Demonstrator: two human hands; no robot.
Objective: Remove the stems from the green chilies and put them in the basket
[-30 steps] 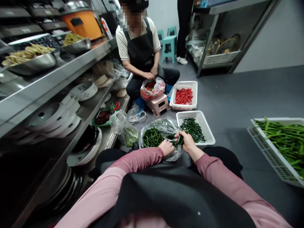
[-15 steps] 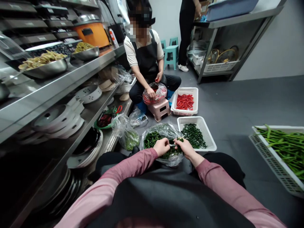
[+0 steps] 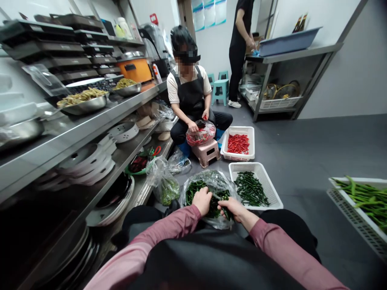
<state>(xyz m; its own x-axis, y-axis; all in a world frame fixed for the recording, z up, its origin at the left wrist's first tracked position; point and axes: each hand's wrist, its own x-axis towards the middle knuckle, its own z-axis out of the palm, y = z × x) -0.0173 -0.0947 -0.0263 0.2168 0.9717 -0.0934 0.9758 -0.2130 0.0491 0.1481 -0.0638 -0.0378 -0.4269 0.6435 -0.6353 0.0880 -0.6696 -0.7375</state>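
A clear plastic bag (image 3: 189, 183) stands open between my knees, filled with dark green chili peppers (image 3: 196, 189). Over its left part, my left hand (image 3: 202, 201) is closed with fingertips pinched; what it holds is hidden. My right hand (image 3: 232, 208) is at the bag's right side, fingers closed around several green chilies (image 3: 227, 213). Just beyond the right hand sits a white perforated basket (image 3: 270, 189) with loose green chilies (image 3: 251, 188) in it.
Opposite me, a co-worker (image 3: 190, 96) handles a bag of red chilies (image 3: 201, 135) on a pink stool (image 3: 206, 152). Another basket (image 3: 252, 141) holds red chilies. At right stands a basket of long green pods (image 3: 365, 197); metal shelving (image 3: 130, 94) runs along the left.
My hands have moved slightly apart, the right one lower with chilies showing below its fingers. The camera view has tilted up, so everything sits lower in the picture.
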